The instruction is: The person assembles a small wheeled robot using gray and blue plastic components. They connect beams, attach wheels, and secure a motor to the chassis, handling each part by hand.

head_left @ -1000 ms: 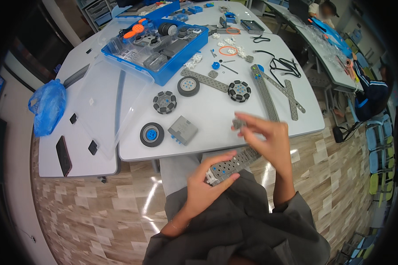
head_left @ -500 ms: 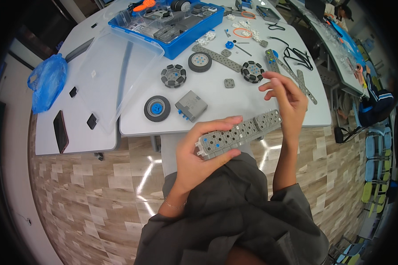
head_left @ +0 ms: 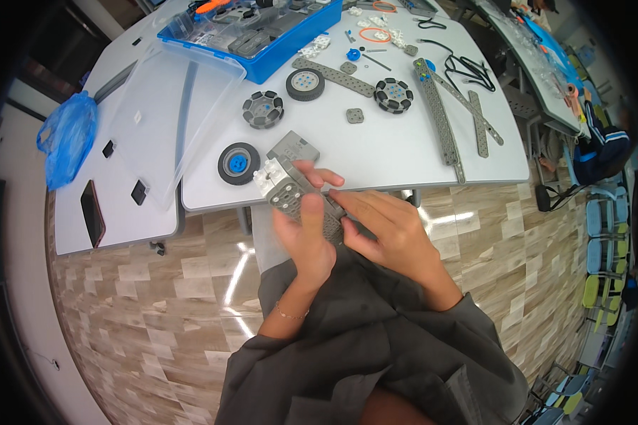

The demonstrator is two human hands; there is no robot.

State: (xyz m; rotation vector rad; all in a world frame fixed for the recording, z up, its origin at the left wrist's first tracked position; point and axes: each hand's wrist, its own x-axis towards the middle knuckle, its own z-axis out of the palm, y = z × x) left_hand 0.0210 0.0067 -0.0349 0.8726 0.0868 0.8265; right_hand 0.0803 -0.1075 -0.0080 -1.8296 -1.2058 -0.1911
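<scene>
- Half a second earlier the left hand held the grey perforated beam out sideways, level and in full view, while the right hand hovered above its far end with fingers spread; now both hands have closed in on the beam over the lap, just below the tabletop edge.
- The beam has swung round: it now runs diagonally, its upper end pointing up-left toward the tabletop, its lower part hidden between the palms.
- The left hand's grip is wrapped around the beam, thumb lying along its holed face.
- The right hand's grip presses on the beam from the right, fingertips at its upper part.
- The beam is a flat grey plastic piece with rows of round holes; a small white piece sits at its upper end.
- Just beyond that end, on the tabletop, lie a grey block and a black wheel with a blue hub.
</scene>
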